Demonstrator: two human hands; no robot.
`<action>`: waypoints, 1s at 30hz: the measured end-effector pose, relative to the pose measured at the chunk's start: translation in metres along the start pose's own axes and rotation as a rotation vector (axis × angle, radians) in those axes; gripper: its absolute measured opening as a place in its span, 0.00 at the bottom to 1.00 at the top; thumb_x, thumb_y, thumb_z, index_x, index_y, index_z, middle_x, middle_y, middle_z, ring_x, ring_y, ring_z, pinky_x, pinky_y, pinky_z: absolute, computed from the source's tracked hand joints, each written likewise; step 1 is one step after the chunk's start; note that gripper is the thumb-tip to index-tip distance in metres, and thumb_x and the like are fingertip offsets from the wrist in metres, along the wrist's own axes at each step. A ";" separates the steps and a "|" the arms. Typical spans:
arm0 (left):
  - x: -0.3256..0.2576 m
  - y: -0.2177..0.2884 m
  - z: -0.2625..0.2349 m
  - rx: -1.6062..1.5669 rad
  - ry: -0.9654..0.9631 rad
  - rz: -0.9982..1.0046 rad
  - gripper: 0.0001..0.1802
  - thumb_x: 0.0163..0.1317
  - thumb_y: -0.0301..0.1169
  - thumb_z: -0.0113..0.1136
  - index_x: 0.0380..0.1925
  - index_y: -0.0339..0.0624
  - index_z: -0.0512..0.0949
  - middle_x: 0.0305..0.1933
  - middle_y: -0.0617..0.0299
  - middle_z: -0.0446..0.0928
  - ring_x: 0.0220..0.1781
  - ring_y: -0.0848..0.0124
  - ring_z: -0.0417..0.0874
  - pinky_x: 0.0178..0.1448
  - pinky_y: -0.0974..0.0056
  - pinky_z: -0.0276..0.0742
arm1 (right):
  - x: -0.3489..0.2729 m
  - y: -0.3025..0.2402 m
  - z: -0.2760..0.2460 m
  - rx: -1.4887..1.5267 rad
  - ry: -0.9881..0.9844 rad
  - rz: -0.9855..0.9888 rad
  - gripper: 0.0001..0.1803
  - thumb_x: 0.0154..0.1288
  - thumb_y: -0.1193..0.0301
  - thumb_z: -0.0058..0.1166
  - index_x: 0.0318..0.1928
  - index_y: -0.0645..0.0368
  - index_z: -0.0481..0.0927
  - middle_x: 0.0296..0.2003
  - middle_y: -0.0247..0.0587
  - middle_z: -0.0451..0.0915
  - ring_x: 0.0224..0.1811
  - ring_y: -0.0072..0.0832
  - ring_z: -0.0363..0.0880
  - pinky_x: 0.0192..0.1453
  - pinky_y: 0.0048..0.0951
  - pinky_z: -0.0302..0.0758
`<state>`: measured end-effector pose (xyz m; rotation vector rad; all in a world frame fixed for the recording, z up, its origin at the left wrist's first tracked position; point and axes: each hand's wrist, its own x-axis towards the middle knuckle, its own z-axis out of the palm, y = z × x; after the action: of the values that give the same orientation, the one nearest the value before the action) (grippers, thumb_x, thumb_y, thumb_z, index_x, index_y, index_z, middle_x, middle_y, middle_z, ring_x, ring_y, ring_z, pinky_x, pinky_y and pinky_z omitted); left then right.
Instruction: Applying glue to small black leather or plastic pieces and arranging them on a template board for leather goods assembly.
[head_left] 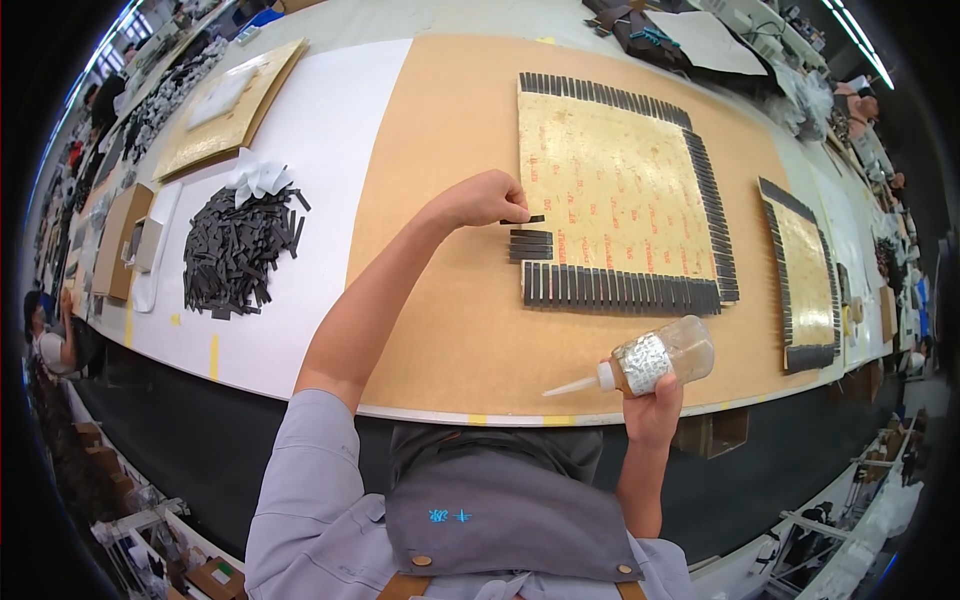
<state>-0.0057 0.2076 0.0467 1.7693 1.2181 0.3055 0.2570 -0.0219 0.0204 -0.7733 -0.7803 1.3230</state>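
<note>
Left hand (487,200) pinches a small black strip (527,219) at the left edge of a golden sheet (610,195). Just below the fingers, three more strips lie stacked in a short column (530,246). Black strips border the sheet's top, right and bottom edges. Right hand (652,408), nearer the body, grips a clear glue bottle (660,360), nozzle pointing left. Far left of the left hand, a loose pile of black strips (238,250) sits on the table (330,150).
</note>
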 end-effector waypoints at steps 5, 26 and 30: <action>0.033 -0.006 0.009 0.063 -0.074 0.012 0.07 0.52 0.31 0.59 0.22 0.38 0.77 0.20 0.67 0.72 0.24 0.78 0.68 0.28 0.69 0.64 | 0.001 -0.003 -0.003 -0.015 0.011 -0.023 0.36 0.58 0.50 0.54 0.55 0.66 0.63 0.47 0.43 0.72 0.49 0.36 0.74 0.54 0.47 0.72; -0.058 -0.028 -0.006 0.103 0.570 0.072 0.09 0.53 0.30 0.53 0.28 0.34 0.77 0.30 0.49 0.78 0.36 0.57 0.78 0.40 0.58 0.73 | -0.002 0.005 -0.027 0.050 -0.012 -0.004 0.36 0.62 0.49 0.48 0.60 0.62 0.59 0.51 0.44 0.71 0.52 0.39 0.73 0.55 0.44 0.72; -0.129 -0.114 -0.060 0.513 1.033 -0.413 0.10 0.52 0.30 0.54 0.30 0.33 0.77 0.39 0.45 0.75 0.42 0.51 0.78 0.43 0.53 0.75 | 0.010 0.012 -0.023 0.041 -0.078 0.032 0.34 0.62 0.50 0.48 0.61 0.59 0.59 0.52 0.43 0.71 0.52 0.38 0.73 0.53 0.43 0.74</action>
<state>-0.1739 0.1412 0.0247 1.7239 2.5334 0.7630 0.2710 -0.0124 -0.0010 -0.7078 -0.8030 1.4000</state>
